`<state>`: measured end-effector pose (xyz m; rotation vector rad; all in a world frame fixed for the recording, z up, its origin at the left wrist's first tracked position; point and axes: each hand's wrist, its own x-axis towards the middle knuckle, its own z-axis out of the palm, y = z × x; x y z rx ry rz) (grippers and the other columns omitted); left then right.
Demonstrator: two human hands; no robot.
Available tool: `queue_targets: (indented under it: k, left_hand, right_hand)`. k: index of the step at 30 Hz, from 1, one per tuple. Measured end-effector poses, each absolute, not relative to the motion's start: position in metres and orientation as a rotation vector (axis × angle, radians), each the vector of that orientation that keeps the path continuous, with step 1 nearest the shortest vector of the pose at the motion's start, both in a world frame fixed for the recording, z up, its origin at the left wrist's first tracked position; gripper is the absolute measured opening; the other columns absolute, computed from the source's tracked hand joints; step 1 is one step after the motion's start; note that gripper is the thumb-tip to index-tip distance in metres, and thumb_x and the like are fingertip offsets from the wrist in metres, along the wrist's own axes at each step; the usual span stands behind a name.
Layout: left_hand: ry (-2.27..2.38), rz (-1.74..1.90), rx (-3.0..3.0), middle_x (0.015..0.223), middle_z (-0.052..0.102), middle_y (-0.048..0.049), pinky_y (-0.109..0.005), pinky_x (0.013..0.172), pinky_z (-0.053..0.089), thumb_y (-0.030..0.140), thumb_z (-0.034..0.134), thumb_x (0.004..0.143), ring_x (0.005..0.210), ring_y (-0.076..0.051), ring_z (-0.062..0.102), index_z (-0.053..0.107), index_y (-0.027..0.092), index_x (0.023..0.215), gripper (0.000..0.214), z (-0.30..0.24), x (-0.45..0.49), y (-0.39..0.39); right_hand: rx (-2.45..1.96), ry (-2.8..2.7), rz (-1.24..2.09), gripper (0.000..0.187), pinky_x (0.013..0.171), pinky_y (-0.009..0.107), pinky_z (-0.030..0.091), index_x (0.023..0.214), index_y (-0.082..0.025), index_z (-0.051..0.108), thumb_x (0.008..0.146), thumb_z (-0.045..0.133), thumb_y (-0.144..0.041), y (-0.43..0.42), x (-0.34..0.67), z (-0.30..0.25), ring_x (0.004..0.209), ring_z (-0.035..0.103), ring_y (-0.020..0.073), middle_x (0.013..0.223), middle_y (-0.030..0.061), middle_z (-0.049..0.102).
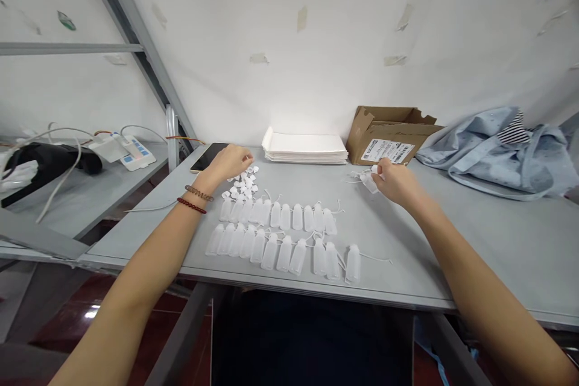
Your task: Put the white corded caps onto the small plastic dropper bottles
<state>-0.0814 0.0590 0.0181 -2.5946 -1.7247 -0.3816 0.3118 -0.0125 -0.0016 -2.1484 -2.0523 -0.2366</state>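
My left hand [230, 161] hovers at the far edge of a heap of small white caps [244, 184], its fingers curled together; what they hold, if anything, is hidden. To the right, my right hand [395, 181] pinches at a small translucent plastic bottle [368, 183], which lies among small white pieces and thin strings in front of the cardboard box. Two rows of similar translucent bottles lie on the grey table between my arms, a back row [297, 217] and a front row [270, 252]. Thin white tails stick out from several of them.
A stack of white sheets or envelopes [307, 148] rests against the wall beside an open cardboard box [389, 136]. A dark phone [205, 158] lies behind my left wrist. Light blue cloth [497, 145] is heaped at right. Cables and a black device [54, 163] occupy the left side table.
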Motion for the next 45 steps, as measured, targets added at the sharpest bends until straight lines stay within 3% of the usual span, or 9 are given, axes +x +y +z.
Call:
queue_targets:
  k: [10, 15, 20, 24, 28, 45]
  left_hand:
    - [-1.683, -0.312, -2.613, 0.091, 0.073, -0.0094, -0.028, 0.080, 0.044, 0.035, 0.052, 0.081, 0.084, -0.022, 0.065, 0.072, 0.014, 0.098, 0.033, 0.003, -0.082, 0.070]
    - [-1.641, -0.271, -2.661, 0.081, 0.072, -0.0087, -0.026, 0.069, 0.042, 0.029, 0.053, 0.079, 0.074, -0.021, 0.063, 0.073, 0.015, 0.091, 0.028, -0.008, -0.076, 0.072]
    - [-1.608, -0.275, -2.683, 0.080, 0.071, -0.0085, -0.026, 0.066, 0.041, 0.028, 0.051, 0.078, 0.073, -0.020, 0.062, 0.073, 0.014, 0.092, 0.029, -0.010, -0.075, 0.073]
    - [-1.595, -0.298, -2.677, 0.080, 0.071, -0.0080, -0.026, 0.067, 0.042, 0.028, 0.048, 0.079, 0.074, -0.020, 0.062, 0.072, 0.014, 0.093, 0.031, -0.009, -0.073, 0.072]
    - [-1.587, -0.308, -2.672, 0.077, 0.070, -0.0078, -0.027, 0.068, 0.043, 0.028, 0.047, 0.078, 0.072, -0.021, 0.062, 0.072, 0.014, 0.088, 0.030, -0.009, -0.071, 0.069]
    - [-1.592, -0.540, -2.720, 0.083, 0.070, -0.0085, -0.029, 0.072, 0.046, 0.024, 0.048, 0.074, 0.078, -0.021, 0.063, 0.071, 0.012, 0.090, 0.030, -0.008, -0.063, 0.063]
  right_hand:
    - [-2.132, -1.997, -0.308, 0.016, 0.057, 0.031, 0.033, 0.091, -0.016, 0.054, 0.089, 0.046, -0.030, -0.026, 0.295, 0.008, 0.076, 0.061, 0.0263, 0.095, 0.0155, 0.066]
    - [-1.617, -2.157, 0.377, 0.017, 0.059, 0.029, 0.039, 0.081, -0.020, 0.050, 0.087, 0.050, -0.035, -0.043, 0.264, 0.008, 0.064, 0.057, 0.0175, 0.077, 0.0047, 0.065]
    - [-1.479, -2.322, 0.797, 0.035, 0.057, 0.029, 0.040, 0.099, -0.020, 0.053, 0.083, 0.055, -0.052, -0.063, 0.245, 0.011, 0.061, 0.054, 0.0160, 0.078, 0.0024, 0.063]
    - [-1.477, -2.489, 0.795, 0.061, 0.066, 0.032, 0.044, 0.115, -0.020, 0.055, 0.071, 0.064, -0.061, -0.069, 0.244, 0.017, 0.078, 0.057, 0.0201, 0.101, 0.0070, 0.059]
    - [-1.488, -2.549, 0.815, 0.070, 0.074, 0.035, 0.045, 0.121, -0.020, 0.054, 0.068, 0.066, -0.064, -0.070, 0.245, 0.018, 0.090, 0.057, 0.0239, 0.113, 0.0092, 0.053]
    - [-1.358, -2.531, 0.672, 0.050, 0.071, 0.035, 0.048, 0.106, -0.020, 0.058, 0.071, 0.068, -0.054, -0.064, 0.250, 0.013, 0.083, 0.056, 0.0201, 0.104, 0.0068, 0.055]
